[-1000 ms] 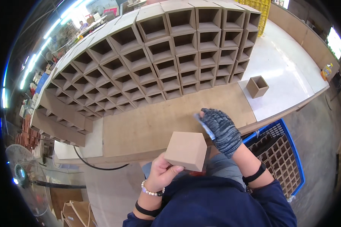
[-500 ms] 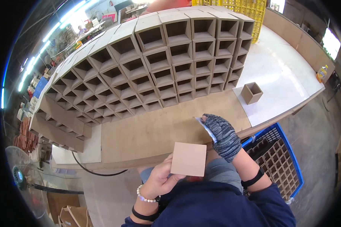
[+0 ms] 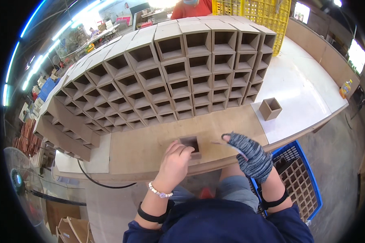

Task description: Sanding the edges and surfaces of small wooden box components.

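Note:
My left hand, bare with a bead bracelet at the wrist, grips a small square brown box by its left side. The box's open end faces up, showing a dark hollow, and it is over the near part of the wooden board. My right hand wears a grey knitted glove with bare fingertips. It is closed on a thin, flat, pale-edged piece, mostly hidden by the glove, so its kind is unclear. The right hand is apart from the box.
A tall curved stack of similar boxes fills the table's far side. A single box stands on the white surface at right. A blue crate of boxes sits below right. Behind are yellow crates and a person in red.
My left hand has moved forward over the board with the box, which has turned from showing a flat closed face to showing its opening. The right hand has shifted slightly right and nearer.

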`<action>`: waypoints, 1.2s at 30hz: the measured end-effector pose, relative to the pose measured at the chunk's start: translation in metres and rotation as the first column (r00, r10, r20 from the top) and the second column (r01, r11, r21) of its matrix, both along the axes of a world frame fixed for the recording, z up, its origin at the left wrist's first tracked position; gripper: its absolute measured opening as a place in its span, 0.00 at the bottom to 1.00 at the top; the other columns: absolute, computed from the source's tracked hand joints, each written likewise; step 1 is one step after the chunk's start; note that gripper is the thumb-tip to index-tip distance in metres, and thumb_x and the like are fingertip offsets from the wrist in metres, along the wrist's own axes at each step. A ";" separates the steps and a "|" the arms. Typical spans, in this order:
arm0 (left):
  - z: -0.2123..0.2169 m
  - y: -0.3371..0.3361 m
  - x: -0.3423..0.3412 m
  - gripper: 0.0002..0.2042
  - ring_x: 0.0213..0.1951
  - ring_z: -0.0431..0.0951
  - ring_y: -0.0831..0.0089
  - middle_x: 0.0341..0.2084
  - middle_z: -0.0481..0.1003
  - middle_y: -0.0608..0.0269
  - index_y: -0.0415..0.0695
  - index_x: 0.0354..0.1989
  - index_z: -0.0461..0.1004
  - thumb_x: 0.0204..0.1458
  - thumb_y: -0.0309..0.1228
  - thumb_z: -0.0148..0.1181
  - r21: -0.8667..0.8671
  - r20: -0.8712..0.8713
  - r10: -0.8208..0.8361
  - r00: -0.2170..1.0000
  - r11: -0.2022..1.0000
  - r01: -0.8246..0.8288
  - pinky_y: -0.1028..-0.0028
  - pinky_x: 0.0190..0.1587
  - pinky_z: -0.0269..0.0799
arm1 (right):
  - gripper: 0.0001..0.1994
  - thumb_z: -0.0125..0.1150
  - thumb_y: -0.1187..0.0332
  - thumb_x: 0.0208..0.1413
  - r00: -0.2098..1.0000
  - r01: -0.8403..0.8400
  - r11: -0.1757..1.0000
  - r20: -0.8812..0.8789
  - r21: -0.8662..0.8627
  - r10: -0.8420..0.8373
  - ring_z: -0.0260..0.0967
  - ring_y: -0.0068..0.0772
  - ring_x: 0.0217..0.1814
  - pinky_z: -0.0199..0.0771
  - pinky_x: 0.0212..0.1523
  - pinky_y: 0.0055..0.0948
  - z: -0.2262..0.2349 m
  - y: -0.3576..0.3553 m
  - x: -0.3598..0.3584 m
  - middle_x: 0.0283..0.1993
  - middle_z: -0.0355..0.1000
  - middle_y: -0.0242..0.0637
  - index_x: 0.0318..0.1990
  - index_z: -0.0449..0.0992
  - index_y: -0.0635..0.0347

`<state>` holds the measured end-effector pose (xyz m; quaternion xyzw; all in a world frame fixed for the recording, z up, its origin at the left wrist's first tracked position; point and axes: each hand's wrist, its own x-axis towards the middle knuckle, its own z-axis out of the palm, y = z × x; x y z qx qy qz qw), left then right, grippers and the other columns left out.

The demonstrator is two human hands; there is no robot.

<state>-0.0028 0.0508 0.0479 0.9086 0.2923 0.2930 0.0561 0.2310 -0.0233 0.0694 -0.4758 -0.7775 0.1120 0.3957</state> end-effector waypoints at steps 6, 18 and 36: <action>-0.001 -0.003 -0.021 0.11 0.37 0.74 0.58 0.31 0.74 0.54 0.40 0.34 0.70 0.40 0.17 0.57 -0.073 0.351 0.123 0.928 0.992 -0.103 0.65 0.46 0.67 | 0.29 0.45 0.84 0.39 0.947 -0.317 0.948 0.058 0.016 0.316 0.58 0.51 0.60 0.61 0.59 0.36 -0.030 0.008 -0.036 0.59 0.59 0.43 0.55 0.63 0.59; 0.032 -0.003 -0.121 0.08 0.38 0.73 0.63 0.34 0.74 0.55 0.38 0.36 0.71 0.47 0.18 0.53 -0.034 0.448 0.475 0.758 0.856 -0.516 0.71 0.44 0.67 | 0.23 0.50 0.75 0.44 0.987 -0.047 0.996 0.149 -0.081 0.058 0.59 0.48 0.58 0.57 0.60 0.37 -0.027 0.053 -0.026 0.54 0.64 0.49 0.52 0.66 0.62; 0.087 0.035 -0.254 0.10 0.37 0.72 0.76 0.35 0.74 0.62 0.39 0.40 0.71 0.48 0.22 0.56 0.046 0.599 0.671 0.436 0.516 -0.856 0.77 0.42 0.67 | 0.26 0.41 0.85 0.48 0.763 0.615 0.763 -0.092 -0.200 -0.640 0.50 0.38 0.64 0.47 0.64 0.30 -0.125 0.080 0.208 0.62 0.55 0.45 0.59 0.57 0.65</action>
